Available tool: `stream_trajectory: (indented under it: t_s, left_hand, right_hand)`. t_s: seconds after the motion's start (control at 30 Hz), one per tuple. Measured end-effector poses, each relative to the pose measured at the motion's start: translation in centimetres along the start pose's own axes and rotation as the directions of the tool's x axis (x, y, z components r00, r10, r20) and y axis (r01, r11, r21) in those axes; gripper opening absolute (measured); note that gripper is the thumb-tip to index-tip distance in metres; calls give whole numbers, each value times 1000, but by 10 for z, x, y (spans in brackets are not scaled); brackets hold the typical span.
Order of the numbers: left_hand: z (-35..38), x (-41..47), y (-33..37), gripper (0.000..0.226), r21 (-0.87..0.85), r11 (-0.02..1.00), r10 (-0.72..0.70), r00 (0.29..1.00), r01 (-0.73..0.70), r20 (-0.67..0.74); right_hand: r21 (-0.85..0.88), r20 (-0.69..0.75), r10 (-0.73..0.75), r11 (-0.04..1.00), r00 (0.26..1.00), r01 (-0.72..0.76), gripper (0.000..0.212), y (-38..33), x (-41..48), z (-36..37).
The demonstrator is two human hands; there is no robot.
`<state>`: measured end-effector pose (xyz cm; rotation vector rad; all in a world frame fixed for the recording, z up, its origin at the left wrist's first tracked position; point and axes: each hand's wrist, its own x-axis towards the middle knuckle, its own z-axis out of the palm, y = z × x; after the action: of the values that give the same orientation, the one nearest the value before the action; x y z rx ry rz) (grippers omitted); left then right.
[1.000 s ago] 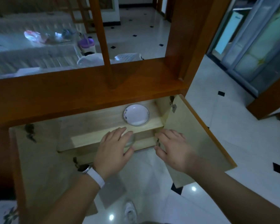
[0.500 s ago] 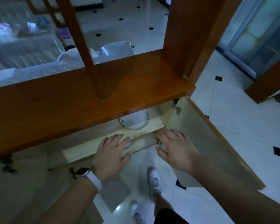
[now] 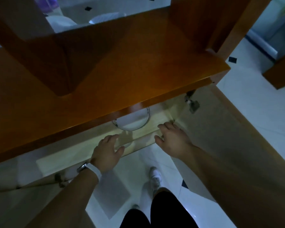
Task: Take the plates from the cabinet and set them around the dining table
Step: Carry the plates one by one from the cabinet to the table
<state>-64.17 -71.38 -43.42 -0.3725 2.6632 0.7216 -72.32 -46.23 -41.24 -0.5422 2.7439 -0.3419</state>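
Now | left hand [image 3: 106, 153]: fingers straight, apart, flat on shelf [image 3: 69, 155] edge | plate [image 3: 133, 122]: just beyond fingers, between both hands, half under cabinet top [image 3: 138, 71] | right hand [image 3: 173, 142]: fingers loosely apart, empty, on shelf edge

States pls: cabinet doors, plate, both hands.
Right cabinet door: open.
Left cabinet door: open.
Plate: on the shelf, untouched, partly hidden by the countertop.
Left hand: open, empty, at the shelf edge.
Right hand: open, empty, at the shelf edge.
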Motion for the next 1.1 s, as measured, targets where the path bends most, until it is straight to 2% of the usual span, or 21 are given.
stream_trajectory:
  t_s: [0.07, 0.2, 0.33, 0.5, 0.57, 0.7, 0.87, 1.0, 1.1]
  left_hand:
    - [18, 27, -17, 60, -166, 980, -115, 993, 113, -1]
    - [41, 67, -32, 50, -503, 828, -278, 961, 246, 12]
    - [56, 101, -38, 45, -692, 691, -325, 945, 210, -37]
    - [55, 128, -41, 6, -644, 755, -281, 947, 119, -155]
    - [54, 144, -44, 17, -645, 758, -250, 957, 100, -146]
    - [56, 166, -52, 8, -654, 751, -222, 968, 91, -120]
    - [57, 167, -41, 27, -624, 775, -231, 964, 99, -134]
    - [55, 156, -41, 25, -618, 779, -228, 965, 103, -127]
    - [56, 138, -42, 14, -613, 784, -211, 971, 98, -114]
  right_hand:
    - [103, 36, 63, 992, 997, -66, 56, 7, 21, 21]
    - [357, 81, 194, 910, 978, -210, 61, 12, 65, 56]
    - [533, 72, 270, 803, 960, -266, 59, 18, 100, 84]
    - [614, 58, 321, 735, 945, -287, 58, 23, 132, 102]
    - [677, 68, 320, 681, 945, -279, 56, 22, 143, 106]
    - [751, 72, 267, 620, 961, -229, 46, 23, 164, 114]
    - [820, 109, 254, 524, 961, -231, 23, 21, 176, 121]
    - [796, 76, 241, 569, 968, -204, 23, 22, 169, 125]
    - [785, 69, 222, 589, 973, -190, 39, 25, 149, 123]
